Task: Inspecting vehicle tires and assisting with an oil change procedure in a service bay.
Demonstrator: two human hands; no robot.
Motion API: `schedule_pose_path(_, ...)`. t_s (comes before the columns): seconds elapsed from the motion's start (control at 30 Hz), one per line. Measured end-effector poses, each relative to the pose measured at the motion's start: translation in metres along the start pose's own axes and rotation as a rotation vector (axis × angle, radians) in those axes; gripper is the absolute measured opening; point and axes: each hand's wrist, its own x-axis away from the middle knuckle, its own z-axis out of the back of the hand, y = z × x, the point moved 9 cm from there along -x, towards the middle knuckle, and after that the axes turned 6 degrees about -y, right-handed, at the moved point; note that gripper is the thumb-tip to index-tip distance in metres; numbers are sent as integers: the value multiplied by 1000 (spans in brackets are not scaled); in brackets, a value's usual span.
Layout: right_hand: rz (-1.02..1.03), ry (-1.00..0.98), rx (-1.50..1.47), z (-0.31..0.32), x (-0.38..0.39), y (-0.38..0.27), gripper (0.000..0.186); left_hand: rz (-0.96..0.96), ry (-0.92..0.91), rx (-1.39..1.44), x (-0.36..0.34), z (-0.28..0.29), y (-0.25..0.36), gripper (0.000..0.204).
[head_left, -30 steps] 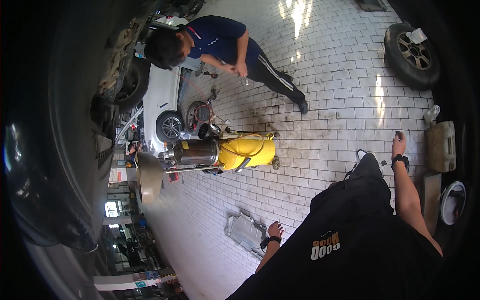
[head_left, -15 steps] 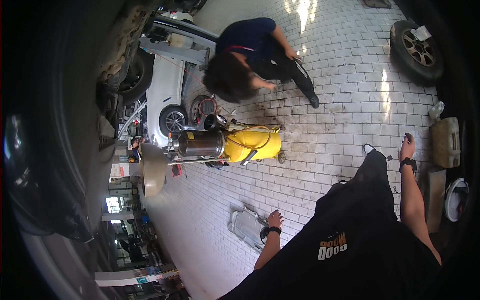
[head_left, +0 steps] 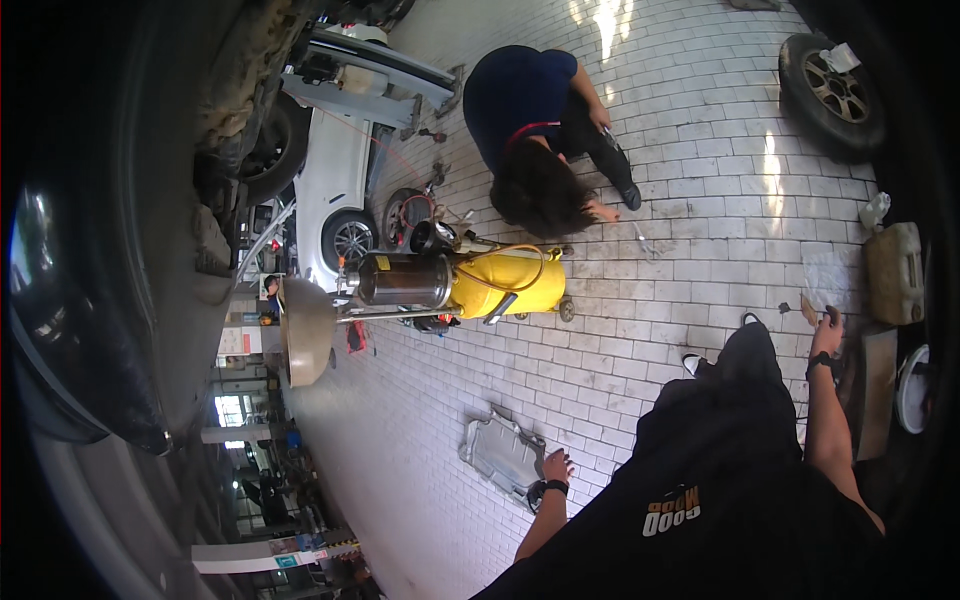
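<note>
My left hand [head_left: 557,469] hangs with its fingers apart and nothing in it; from this view it overlaps a grey, ribbed metal panel [head_left: 492,452] on the tiled floor. On the right, my right hand [head_left: 826,334] hangs empty, fingers loosely bent and apart, near a clear plastic sheet [head_left: 828,275] and a dirty plastic jerrycan [head_left: 895,268]. Ahead of me stands a yellow wheeled tank [head_left: 515,280] with a dark cylinder [head_left: 400,280], a hose and a shallow funnel [head_left: 305,335] on a pole. Whether either hand touches anything is unclear; neither appears to.
A person in dark blue [head_left: 520,110] bends low beside the tank, one hand near a small tool [head_left: 643,243] on the floor. A dark raised vehicle [head_left: 130,300] overhangs the left; a white car [head_left: 330,175] stands beyond. A loose wheel [head_left: 835,100] lies at upper right.
The other person has moved toward the tank and bent down, reaching to the floor. My hands have shifted slightly, the right one lower in view, and both my shoes now show.
</note>
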Motion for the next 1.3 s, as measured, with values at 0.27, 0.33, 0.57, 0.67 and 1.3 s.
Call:
schedule_pose_path(0.27, 1, -40, 4, 5, -58, -27, 25, 126, 41, -63, 58, -26, -44, 29)
schedule_pose_path(0.33, 2, -65, -32, -1, -72, -36, 25, 103, 68, -60, 66, -34, -38, 28)
schedule_pose_path(0.57, 39, -93, -61, -11, -88, -87, 23, -94, 44, -52, 77, -76, 13, 32)
schedule_pose_path(0.67, 66, -126, -68, -21, -91, -96, 22, -99, 42, -29, 85, -89, 14, 32)
schedule_pose_path(1.3, 114, -23, -118, 9, -91, -127, 23, 89, 33, 128, 27, -93, -35, 27)
